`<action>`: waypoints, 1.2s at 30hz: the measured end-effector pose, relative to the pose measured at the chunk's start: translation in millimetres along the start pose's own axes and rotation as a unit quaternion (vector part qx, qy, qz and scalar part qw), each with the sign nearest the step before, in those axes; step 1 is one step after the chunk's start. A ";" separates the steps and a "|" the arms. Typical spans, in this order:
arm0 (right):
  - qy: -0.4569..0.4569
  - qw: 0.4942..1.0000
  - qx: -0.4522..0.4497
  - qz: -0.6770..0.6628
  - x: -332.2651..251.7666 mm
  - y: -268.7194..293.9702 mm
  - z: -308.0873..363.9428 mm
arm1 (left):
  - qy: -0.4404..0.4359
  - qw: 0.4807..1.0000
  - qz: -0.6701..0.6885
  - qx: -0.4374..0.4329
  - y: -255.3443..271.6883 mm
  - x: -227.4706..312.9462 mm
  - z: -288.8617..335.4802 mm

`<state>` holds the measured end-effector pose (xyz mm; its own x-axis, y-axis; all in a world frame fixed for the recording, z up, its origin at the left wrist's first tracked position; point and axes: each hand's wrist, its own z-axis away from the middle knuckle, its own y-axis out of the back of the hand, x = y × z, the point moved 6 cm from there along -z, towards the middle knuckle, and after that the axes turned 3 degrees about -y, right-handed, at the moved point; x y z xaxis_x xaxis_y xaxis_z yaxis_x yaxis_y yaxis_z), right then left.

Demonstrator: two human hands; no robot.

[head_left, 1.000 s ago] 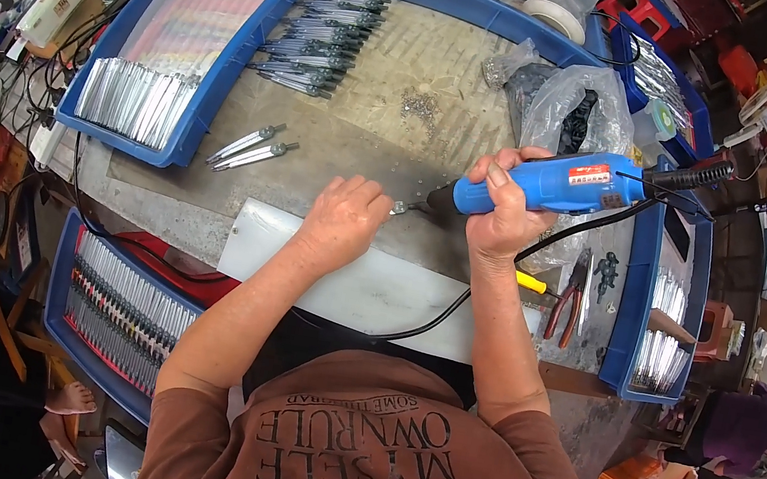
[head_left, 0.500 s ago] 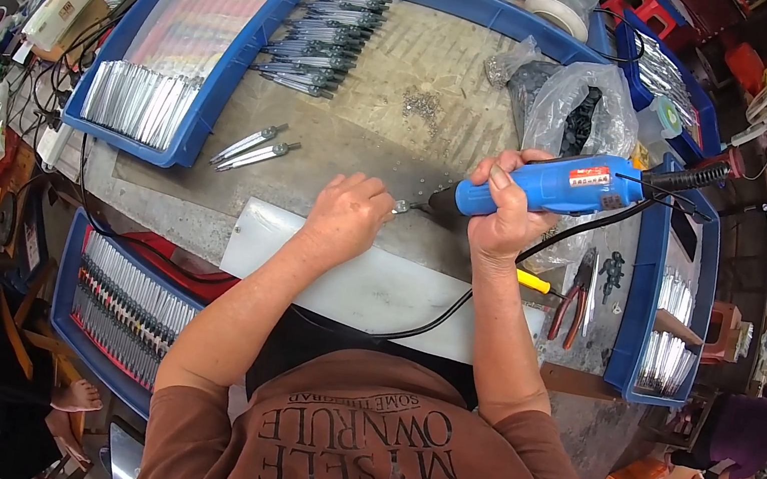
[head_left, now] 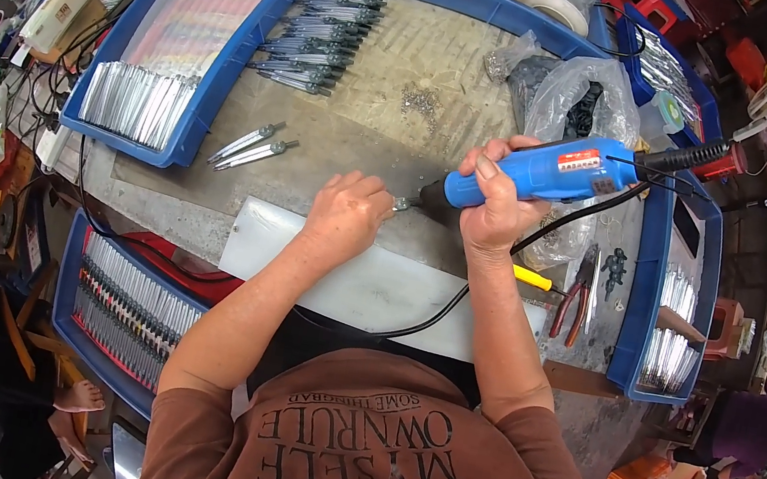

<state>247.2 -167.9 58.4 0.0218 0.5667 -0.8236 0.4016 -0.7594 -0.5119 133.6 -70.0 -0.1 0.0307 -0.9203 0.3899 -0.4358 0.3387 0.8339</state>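
My right hand (head_left: pixel 496 203) grips a blue corded electric screwdriver (head_left: pixel 557 172), held almost level with its dark tip pointing left. My left hand (head_left: pixel 347 216) is closed over a small metal part (head_left: pixel 401 204) on the grey workbench (head_left: pixel 392 129); only the part's end shows past my fingers. The tool's tip meets that end. Two loose silver compasses (head_left: pixel 252 148) lie left of my left hand. A white board (head_left: pixel 376 284) lies along the bench's near edge under my wrists.
A blue tray (head_left: pixel 182 140) with packed silver pieces stands at the left, a row of compasses (head_left: pixel 323 26) behind it. Plastic bags (head_left: pixel 575 94), red pliers (head_left: pixel 575 294) and another blue tray (head_left: pixel 645 283) lie right. A lower tray (head_left: pixel 123 313) sits left. Another person (head_left: pixel 742 432) is far right.
My right hand and the screwdriver have shifted slightly left and up, the tool tilting a bit more. My left hand has stayed on the part.
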 end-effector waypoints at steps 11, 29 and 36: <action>-0.011 0.999 -0.045 0.017 8.5 -12.0 3.8 | -0.006 0.998 0.021 0.050 4.7 2.0 0.5; 0.049 0.945 -0.140 0.291 24.7 -48.6 -6.8 | 0.011 0.999 0.018 0.042 3.4 3.8 -2.5; 0.032 0.950 -0.147 0.275 23.6 -55.3 -2.9 | 0.006 0.998 0.033 0.053 0.9 1.1 -2.1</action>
<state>228.1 -111.6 68.0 0.3536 0.1364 -0.9254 0.5515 -0.8295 0.0885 135.2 -70.3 1.9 0.0093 -0.8941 0.4478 -0.5298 0.3754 0.7605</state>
